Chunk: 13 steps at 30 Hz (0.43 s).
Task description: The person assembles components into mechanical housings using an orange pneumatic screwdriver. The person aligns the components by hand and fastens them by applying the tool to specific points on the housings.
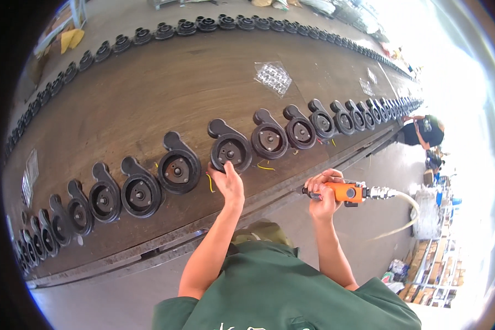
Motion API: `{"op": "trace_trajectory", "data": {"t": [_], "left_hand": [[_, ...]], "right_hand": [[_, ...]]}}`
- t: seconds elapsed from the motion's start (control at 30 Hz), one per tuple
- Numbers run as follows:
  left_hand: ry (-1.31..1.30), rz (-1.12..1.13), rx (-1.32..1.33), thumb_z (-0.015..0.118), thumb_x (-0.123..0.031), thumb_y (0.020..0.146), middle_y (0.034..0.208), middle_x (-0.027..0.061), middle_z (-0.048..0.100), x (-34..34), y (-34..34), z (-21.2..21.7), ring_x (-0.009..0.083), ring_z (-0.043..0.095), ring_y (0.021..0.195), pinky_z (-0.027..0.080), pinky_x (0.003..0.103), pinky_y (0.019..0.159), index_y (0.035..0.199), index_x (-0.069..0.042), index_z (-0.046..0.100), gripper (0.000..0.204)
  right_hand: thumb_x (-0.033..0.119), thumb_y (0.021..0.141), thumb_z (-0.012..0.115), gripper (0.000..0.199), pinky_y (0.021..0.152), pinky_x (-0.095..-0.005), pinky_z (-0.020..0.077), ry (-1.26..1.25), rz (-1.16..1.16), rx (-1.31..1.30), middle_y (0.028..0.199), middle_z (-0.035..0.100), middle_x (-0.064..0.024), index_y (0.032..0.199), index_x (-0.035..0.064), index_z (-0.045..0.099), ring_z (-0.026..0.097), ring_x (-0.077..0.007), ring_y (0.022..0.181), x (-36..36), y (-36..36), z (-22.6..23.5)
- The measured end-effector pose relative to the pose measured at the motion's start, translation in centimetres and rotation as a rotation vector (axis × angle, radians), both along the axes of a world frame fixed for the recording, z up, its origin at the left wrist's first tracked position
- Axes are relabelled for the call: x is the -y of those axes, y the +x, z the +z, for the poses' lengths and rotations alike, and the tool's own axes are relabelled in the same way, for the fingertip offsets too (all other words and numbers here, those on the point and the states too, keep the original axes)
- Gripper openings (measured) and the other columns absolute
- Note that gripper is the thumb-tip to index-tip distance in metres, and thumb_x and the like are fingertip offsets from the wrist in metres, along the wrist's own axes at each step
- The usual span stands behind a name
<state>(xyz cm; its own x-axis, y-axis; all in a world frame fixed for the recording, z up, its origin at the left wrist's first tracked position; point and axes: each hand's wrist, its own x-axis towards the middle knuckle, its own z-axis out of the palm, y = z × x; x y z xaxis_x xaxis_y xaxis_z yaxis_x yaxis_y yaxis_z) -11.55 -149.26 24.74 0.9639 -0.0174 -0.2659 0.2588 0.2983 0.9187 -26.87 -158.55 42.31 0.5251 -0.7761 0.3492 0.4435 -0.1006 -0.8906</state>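
Note:
My left hand (228,182) is at the lower rim of a black snail-shaped housing (232,144), its fingers gripping the edge. The housing has a round open face with a metal hub and small screws inside, and it rests on the table near its front edge. Off to the right, beyond the table's edge, my right hand (323,193) is closed around an orange air tool (346,192). The tool's dark nose points left, and a pale hose (415,212) hangs from its metal coupling. A similar housing (179,163) sits just left of my left hand.
More such housings line the front edge of the long brown table (165,82), with another row along the far edge. A clear plastic bag of small metal parts (273,78) lies mid-table. Short yellow wires (210,183) stick out by the housings. Another person (426,132) is at the far right.

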Motion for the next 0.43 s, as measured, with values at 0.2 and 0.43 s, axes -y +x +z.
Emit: {"op": "trace_trajectory", "data": {"t": [0.2, 0.43], "left_hand": [[-0.346, -0.045, -0.750, 0.064, -0.032, 0.100, 0.115, 0.0101, 0.059, -1.3, -0.6, 6.8, 0.0235, 0.065, 0.085, 0.058, 0.041, 0.072, 0.123, -0.006, 0.050, 0.037], [0.787, -0.554, 0.922, 0.055, -0.007, 0.098, 0.114, 0.0090, 0.062, 4.3, -1.1, 13.0, 0.0273, 0.057, 0.110, 0.048, 0.044, 0.100, 0.116, -0.012, 0.067, 0.022]], "right_hand": [[-0.002, 0.078, 0.048, 0.027, 0.062, -0.0359, 0.0492, 0.047, 0.027, -0.013, 0.069, 0.052, -0.0080, 0.105, -0.0038, 0.048, 0.051, -0.0167, 0.060, 6.0, -1.6, 0.8], [0.000, 0.081, 0.054, 0.026, 0.063, -0.0354, 0.0495, 0.077, 0.277, 0.103, 0.074, 0.055, -0.0085, 0.107, -0.0029, 0.049, 0.051, -0.0164, 0.061, 17.0, 0.2, -2.3]]}}
